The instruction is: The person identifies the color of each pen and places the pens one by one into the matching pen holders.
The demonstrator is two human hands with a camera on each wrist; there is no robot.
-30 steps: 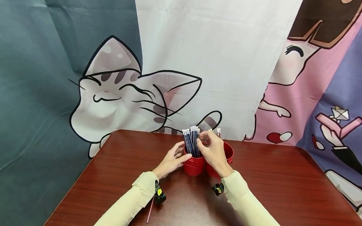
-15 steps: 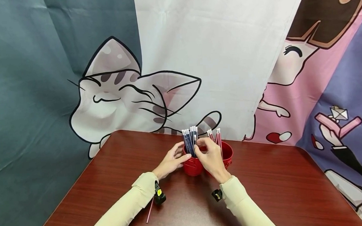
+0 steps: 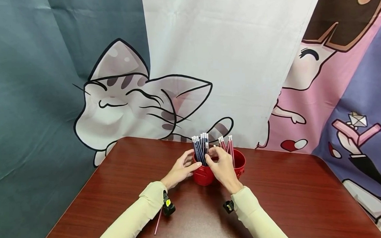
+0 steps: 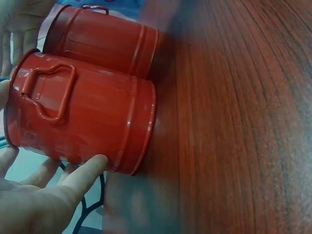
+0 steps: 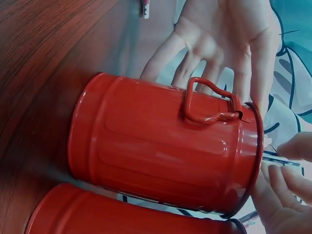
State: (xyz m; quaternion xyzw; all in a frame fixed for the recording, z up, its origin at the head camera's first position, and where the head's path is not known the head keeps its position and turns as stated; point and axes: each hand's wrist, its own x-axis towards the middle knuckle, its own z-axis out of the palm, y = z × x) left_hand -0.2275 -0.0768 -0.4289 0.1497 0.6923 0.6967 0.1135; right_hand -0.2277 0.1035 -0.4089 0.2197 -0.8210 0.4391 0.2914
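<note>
Two small red buckets stand side by side on the table. The left bucket [image 3: 204, 177] holds several dark blue pencils [image 3: 198, 149] with their white ends up. My left hand [image 3: 179, 170] holds it from the left, thumb near the rim and fingers along the side. My right hand [image 3: 223, 168] is at the bucket's mouth, pinching a pencil [image 5: 282, 157] between thumb and fingers; its white end sits lower than the others. The right bucket [image 3: 241, 161], partly hidden by my right hand, holds several pinkish-red pencils [image 3: 231, 149].
A pink pencil [image 3: 157, 224] lies on the brown wooden table [image 3: 288, 193] beside my left wrist, partly covered by the wrist camera [image 3: 168, 206]. A printed cloth backdrop [image 3: 232, 59] hangs right behind the table's far edge.
My right hand has moved slightly left and down, lowering the pinched pencil in the left bucket. The red pencils in the right bucket show more now. My left hand has stayed put.
</note>
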